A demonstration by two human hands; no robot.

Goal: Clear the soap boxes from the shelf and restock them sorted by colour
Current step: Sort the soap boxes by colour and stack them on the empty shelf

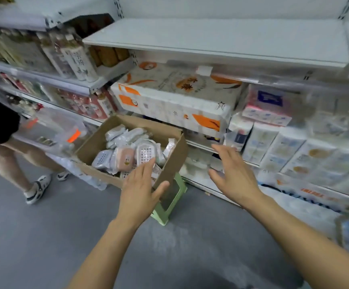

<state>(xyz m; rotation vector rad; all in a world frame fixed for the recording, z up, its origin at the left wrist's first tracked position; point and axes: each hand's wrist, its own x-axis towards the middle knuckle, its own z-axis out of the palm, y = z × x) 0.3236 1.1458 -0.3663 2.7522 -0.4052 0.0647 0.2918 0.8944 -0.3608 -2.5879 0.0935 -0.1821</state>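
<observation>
A brown cardboard box (169, 165) sits on a green plastic stool (170, 202) in front of the shelves. Inside it lie several wrapped soap boxes, among them a pink one (123, 158) and a white perforated one (145, 154). My left hand (141, 184) hovers flat over the box's near corner, fingers straight, thumb beside the box's side wall. To the right of the box, my right hand (233, 174) is spread open in front of the low shelf (198, 180), holding nothing.
Packs of tissue with orange print (175, 97) and stacked white tissue packs (284, 147) fill the shelves at right. The white upper shelf (211, 36) is bare. Bottles (77, 59) stand at left. A person's legs (17, 161) are on the grey floor at left.
</observation>
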